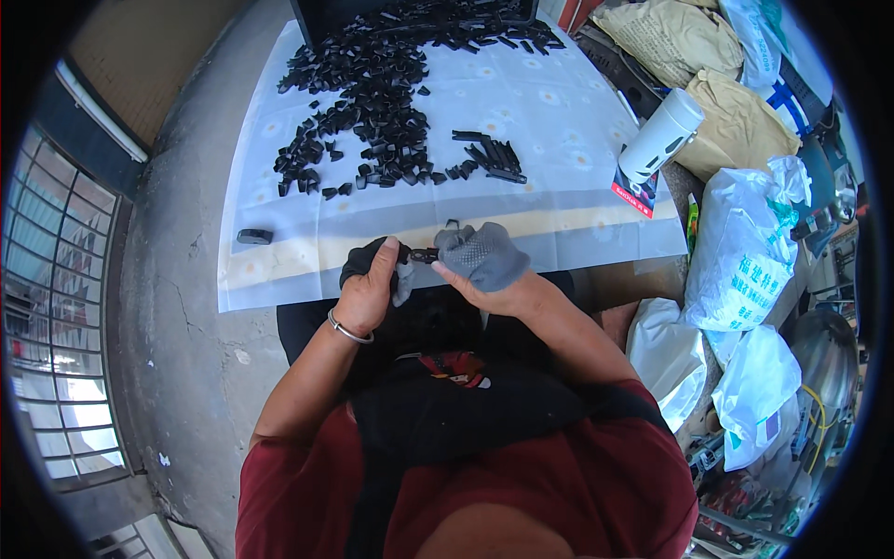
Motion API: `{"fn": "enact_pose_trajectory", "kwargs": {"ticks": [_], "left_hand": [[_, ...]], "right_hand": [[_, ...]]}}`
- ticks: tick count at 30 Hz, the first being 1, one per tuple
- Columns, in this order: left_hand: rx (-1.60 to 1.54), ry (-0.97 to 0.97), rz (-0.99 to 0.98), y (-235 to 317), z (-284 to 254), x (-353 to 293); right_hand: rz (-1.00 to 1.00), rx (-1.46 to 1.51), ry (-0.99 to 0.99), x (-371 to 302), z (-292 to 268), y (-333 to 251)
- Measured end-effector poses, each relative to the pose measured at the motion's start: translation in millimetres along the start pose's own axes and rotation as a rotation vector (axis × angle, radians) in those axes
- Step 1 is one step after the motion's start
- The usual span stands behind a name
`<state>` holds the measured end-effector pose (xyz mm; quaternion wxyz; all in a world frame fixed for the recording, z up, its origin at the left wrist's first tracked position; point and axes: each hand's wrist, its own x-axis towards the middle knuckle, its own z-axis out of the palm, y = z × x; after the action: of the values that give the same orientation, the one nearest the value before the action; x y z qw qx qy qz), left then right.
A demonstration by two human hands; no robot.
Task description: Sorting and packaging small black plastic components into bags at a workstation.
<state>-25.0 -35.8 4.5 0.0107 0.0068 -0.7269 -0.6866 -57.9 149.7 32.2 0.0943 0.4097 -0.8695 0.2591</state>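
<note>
My left hand, with black cloth over the fingers and a bare thumb, is closed at the near edge of the table. Beside it my right hand is closed too, in a grey glove with the thumb bare. Between them both pinch a small black plastic piece. A tiny dark loop-shaped part shows just above the right fingers. On the cloth to the left lies a single black oblong piece. Farther off spreads a heap of small black clip-like pieces, with several longer black strips at its right.
A white flowered tablecloth covers the table. At the back stands a black bin. A white bottle and a red-and-black card sit at the right edge. White sacks and tan sacks crowd the right side.
</note>
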Motion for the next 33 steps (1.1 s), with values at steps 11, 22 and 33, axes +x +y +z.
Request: {"fn": "enact_pose_trajectory", "kwargs": {"ticks": [11, 22, 33], "left_hand": [[0.499, 0.136, 0.421, 9, 20, -5], [1.104, 0.007, 0.545, 13, 14, 25], [1.023, -0.101, 0.493, -10, 21, 70]], "right_hand": [[-0.176, -0.261, -0.026, -1, 17, -10], [0.451, -0.323, 0.075, 14, -19, 86], [0.357, -0.301, -0.085, 32, -23, 90]]}}
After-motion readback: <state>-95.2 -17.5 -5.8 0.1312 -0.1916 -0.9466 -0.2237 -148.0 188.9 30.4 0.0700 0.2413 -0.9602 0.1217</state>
